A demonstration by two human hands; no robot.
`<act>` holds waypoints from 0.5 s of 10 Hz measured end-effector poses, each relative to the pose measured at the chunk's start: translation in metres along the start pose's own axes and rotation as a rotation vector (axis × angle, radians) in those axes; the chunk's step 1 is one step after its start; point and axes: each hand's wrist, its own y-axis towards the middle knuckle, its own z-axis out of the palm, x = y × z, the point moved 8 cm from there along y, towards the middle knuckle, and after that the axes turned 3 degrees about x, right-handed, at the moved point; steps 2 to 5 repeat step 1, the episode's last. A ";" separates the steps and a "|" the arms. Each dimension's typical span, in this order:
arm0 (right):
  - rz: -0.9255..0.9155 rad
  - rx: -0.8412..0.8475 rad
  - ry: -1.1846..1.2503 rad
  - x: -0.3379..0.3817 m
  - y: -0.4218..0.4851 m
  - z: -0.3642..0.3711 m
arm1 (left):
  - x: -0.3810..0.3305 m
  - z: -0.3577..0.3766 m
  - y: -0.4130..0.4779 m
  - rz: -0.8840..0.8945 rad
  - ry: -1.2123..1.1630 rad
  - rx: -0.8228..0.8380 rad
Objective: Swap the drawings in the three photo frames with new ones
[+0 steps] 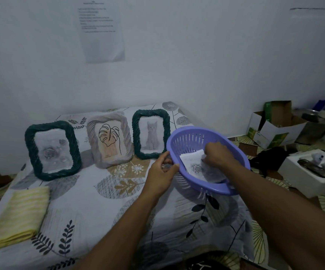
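Drawings (195, 168): light, limp, crease-prone paper sheets in purple basket (189, 133), right edge of bed (99, 211). Right hand (217, 154) grip pinches a sheet edge, left hand (160, 169) grip the basket rim. Lift by corner.

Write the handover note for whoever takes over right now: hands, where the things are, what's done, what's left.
Left hand pinches the rim of the purple basket, which is tilted over the bed. Right hand is inside it, fingers curled on the loose drawings.
Three frames stand closed in a row on the bed: rose frame, leaf frame, cat frame. A folded yellow cloth lies front left.
Done: apparently nothing swapped yet.
Left: open each frame, swap its drawing, close it.
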 end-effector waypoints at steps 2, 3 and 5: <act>-0.173 -0.001 0.158 0.020 0.006 -0.006 | -0.005 -0.020 -0.001 0.003 0.175 0.036; -0.173 -0.001 0.158 0.020 0.006 -0.006 | -0.005 -0.020 -0.001 0.003 0.175 0.036; -0.173 -0.001 0.158 0.020 0.006 -0.006 | -0.005 -0.020 -0.001 0.003 0.175 0.036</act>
